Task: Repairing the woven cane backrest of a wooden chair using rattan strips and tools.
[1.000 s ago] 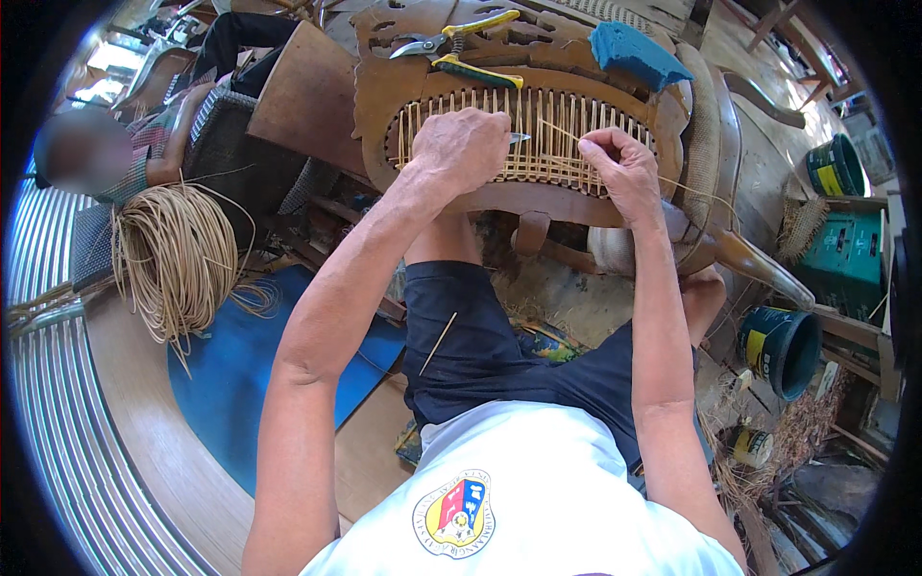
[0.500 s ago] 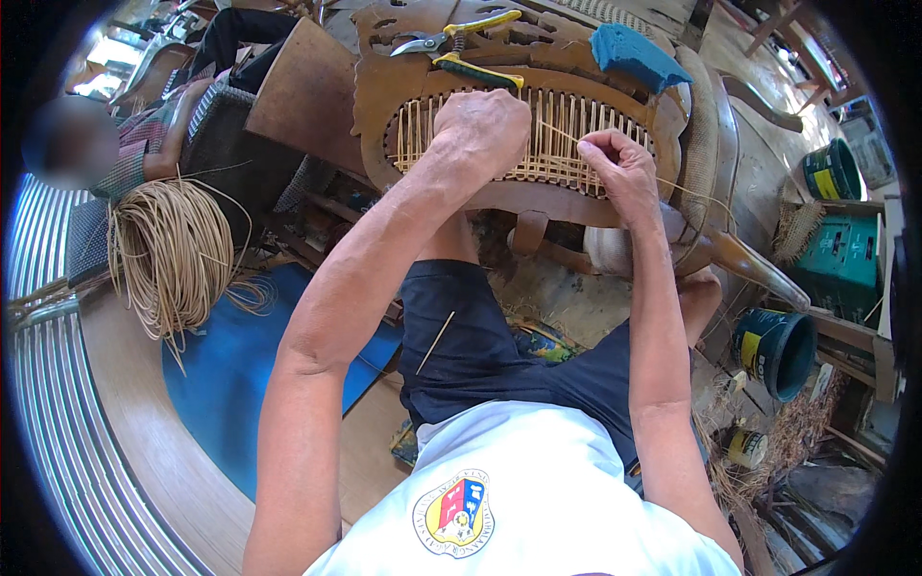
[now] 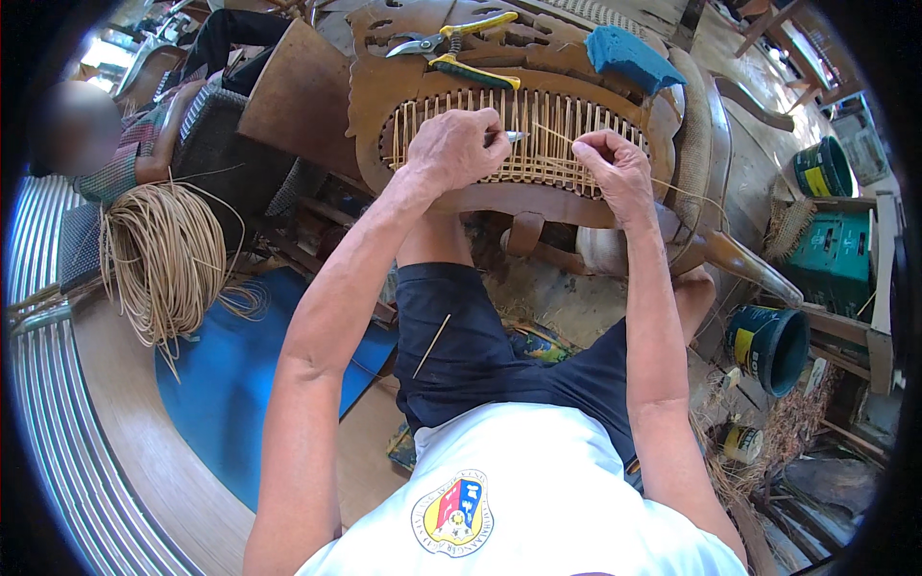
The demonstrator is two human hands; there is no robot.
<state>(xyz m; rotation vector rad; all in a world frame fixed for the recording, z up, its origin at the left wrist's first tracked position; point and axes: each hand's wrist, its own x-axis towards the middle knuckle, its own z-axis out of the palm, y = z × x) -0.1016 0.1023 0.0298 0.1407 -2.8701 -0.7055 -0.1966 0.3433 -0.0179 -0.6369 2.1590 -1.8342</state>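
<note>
L hand (image 3: 454,151) closed in a fist around a pointed metal tool (image 3: 516,136); only the bright tip pokes out on the R side, body hidden in the palm, so prob. an awl or small blade, can't say which. R hand (image 3: 619,171) pinching a thin cane strand (image 3: 552,132) btwn thumb and index; short end sticks out to the L, tail runs out R past the wrist and loops over the frame edge.

Both hands over the oval cane panel (image 3: 543,171), L hand on its L half, R hand at its R part. Panel = close upright strips, w/ crosswise weave along the lower part. It's set in a carved wooden chair frame (image 3: 373,108) in front of the person's knees. On the frame's upper part: pruning shears (image 3: 445,43), yellow/dk green handles, jaws apart, lying L of a blue cloth-like piece (image 3: 634,60).

Further out: thin stick (image 3: 431,346) on the dark shorts (image 3: 451,379), white T-shirt (image 3: 543,470) below w/ round emblem. L side: big rattan coil (image 3: 165,252), blue sheet (image 3: 226,374) just below it, corrugated metal (image 3: 58,413) at the far L edge, another person seated upper L. R side: tipped dk green bucket (image 3: 768,348), second bucket (image 3: 823,169) higher up, green crate (image 3: 837,252) btwn them, loose fibres on the floor beneath.
</note>
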